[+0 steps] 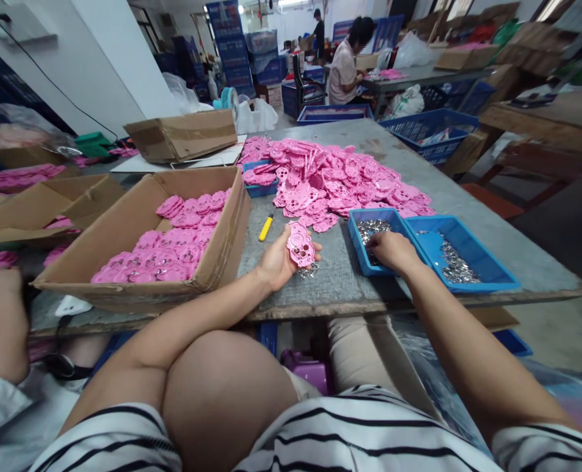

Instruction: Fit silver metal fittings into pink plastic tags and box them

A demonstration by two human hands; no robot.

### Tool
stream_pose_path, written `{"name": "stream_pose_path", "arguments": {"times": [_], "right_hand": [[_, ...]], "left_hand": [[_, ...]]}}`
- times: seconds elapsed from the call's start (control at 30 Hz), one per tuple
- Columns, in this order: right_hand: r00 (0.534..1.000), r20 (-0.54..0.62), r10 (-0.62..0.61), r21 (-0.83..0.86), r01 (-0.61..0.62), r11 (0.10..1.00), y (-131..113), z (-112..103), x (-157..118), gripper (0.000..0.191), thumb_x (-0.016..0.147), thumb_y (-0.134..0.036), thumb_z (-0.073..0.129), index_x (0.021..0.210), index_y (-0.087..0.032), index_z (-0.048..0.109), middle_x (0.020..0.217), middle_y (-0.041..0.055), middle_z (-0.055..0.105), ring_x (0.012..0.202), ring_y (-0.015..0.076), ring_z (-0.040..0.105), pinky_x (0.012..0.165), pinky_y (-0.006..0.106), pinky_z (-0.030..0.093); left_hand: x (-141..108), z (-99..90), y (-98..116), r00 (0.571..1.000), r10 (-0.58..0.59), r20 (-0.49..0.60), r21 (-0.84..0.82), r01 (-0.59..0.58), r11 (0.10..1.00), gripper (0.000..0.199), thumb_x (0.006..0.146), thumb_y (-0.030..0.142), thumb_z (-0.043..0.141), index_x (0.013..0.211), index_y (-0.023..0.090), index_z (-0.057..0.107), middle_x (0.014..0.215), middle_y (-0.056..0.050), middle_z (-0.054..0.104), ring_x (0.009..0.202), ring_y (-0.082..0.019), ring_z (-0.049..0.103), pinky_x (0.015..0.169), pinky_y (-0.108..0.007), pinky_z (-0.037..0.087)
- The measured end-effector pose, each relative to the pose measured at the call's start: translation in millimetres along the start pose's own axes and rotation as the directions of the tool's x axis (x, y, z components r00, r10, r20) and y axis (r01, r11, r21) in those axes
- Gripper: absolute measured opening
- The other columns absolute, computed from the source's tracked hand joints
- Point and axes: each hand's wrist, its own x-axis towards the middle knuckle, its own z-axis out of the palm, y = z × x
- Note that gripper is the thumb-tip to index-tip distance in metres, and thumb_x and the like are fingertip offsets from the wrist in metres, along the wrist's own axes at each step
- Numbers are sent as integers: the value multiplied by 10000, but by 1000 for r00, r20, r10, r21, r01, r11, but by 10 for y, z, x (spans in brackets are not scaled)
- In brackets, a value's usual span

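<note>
My left hand point(277, 262) holds up a pink plastic piece point(301, 244) with round holes, its fingers closed around the edge above the table. Under it lies a small scatter of shiny metal parts point(309, 270). My right hand point(393, 250) reaches into a blue tray point(357, 252) of small metal parts point(373, 227). Its fingertips are down among the parts, so I cannot make out what they pinch. Against that tray stands a second blue tray point(502, 278), also holding metal parts. A screwdriver with a yellow handle point(266, 228) lies left of the pink piece.
A large heap of pink pieces point(340, 177) covers the table's middle. To the left stands a cardboard box point(222, 262) holding rows of pink pieces. A neighbour's arm point(0, 321) is at far left. Another person point(346, 69) sits at a table behind.
</note>
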Motion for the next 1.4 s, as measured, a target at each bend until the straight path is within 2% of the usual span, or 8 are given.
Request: {"name": "stream_pose_path", "arguments": {"times": [0.3, 0.63, 0.7, 0.83, 0.93, 1.07, 1.23, 1.4], "right_hand": [[998, -50, 38, 138, -31, 990, -1, -28, -51, 266, 749, -101, 545, 881, -206, 750, 963, 128, 739, 869, 261, 671, 695, 313, 451], [982, -185, 47, 375, 27, 926, 94, -63, -143, 133, 765, -152, 558, 731, -193, 680, 777, 65, 717, 756, 191, 640, 669, 281, 446], [984, -176, 2, 568, 100, 817, 29, -53, -214, 92, 755, -208, 578, 723, -187, 661, 685, 23, 679, 614, 145, 582, 579, 259, 431], [986, -113, -124, 941, 146, 304, -214, -32, -412, 202, 615, -319, 711, 745, -178, 647, 565, -35, 598, 435, 83, 422, 435, 235, 338], [977, -114, -178, 974, 146, 173, -414, -29, -539, 293, 557, -342, 757, 770, -186, 631, 563, -52, 584, 429, 71, 411, 428, 229, 326], [961, -175, -213, 957, 217, 193, -619, -2, -613, 264, 587, -343, 745, 761, -196, 611, 585, -53, 589, 486, 83, 463, 483, 241, 369], [938, -284, -197, 894, 333, 299, -780, 72, -630, 197, 639, -317, 698, 769, -198, 610, 625, -34, 626, 586, 117, 553, 581, 267, 414], [943, -283, -175, 891, 326, 316, -882, 78, -649, 191, 627, -327, 707, 693, -204, 578, 596, -36, 606, 551, 111, 523, 555, 258, 406]], "left_hand": [[-19, -13, -17, 1000, -4, -15, 10, 5, 1000, 422, 959, 487, 331, 934, 145, 575, 723, -84, 708, 581, -184, 684, 429, -235, 479], [-31, -31, -39, 1000, -1, -5, 31, 1, 1000, 272, 891, 415, 536, 920, 148, 578, 670, -56, 686, 562, -183, 680, 419, -234, 488], [-49, -20, -53, 1000, 25, 0, 75, -25, 997, 202, 833, 318, 621, 926, 148, 565, 689, -53, 692, 577, -184, 682, 438, -237, 494], [-99, 39, -98, 993, 120, 12, 225, -119, 967, 404, 621, 112, 731, 969, 146, 531, 737, -37, 698, 589, -170, 672, 465, -222, 480], [-117, 86, -126, 986, 164, 13, 304, -160, 939, 466, 565, 124, 751, 968, 149, 519, 744, -25, 688, 582, -151, 656, 473, -210, 458], [-88, 78, -170, 972, 233, 23, 331, -227, 916, 470, 549, 159, 764, 949, 162, 517, 742, -20, 676, 582, -145, 640, 473, -213, 427], [4, 9, -239, 944, 331, -12, 320, -309, 896, 478, 513, 157, 766, 916, 174, 511, 685, 3, 650, 532, -137, 601, 453, -214, 397], [20, 27, -203, 923, 371, -99, 419, -300, 857, 436, 516, 90, 732, 857, 178, 475, 631, 34, 607, 482, -109, 562, 428, -192, 365]]}}
